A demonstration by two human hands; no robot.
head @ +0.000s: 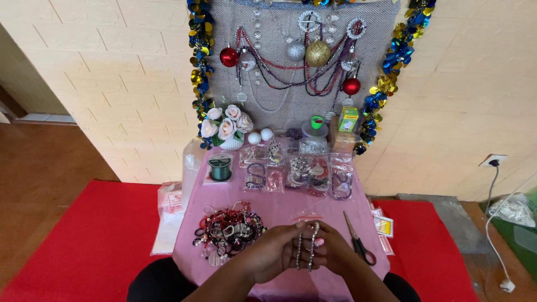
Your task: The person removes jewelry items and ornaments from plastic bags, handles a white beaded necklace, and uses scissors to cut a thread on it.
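light: bright, even, soft shadows | focus: sharp | edges: wide-angle bend

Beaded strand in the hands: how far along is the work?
Looks done: a heap of finished beadwork lies on the pink cloth. In hand: left hand and right hand together hold a silvery beaded strand. Left: unopened bead packets; scissors lie untouched.

A matt pink cloth (279, 210) is spread over the counter; glossy beaded bracelets (228, 229) are heaped at its left edge, metal scissors (358, 241) with black plastic handles at its right edge.
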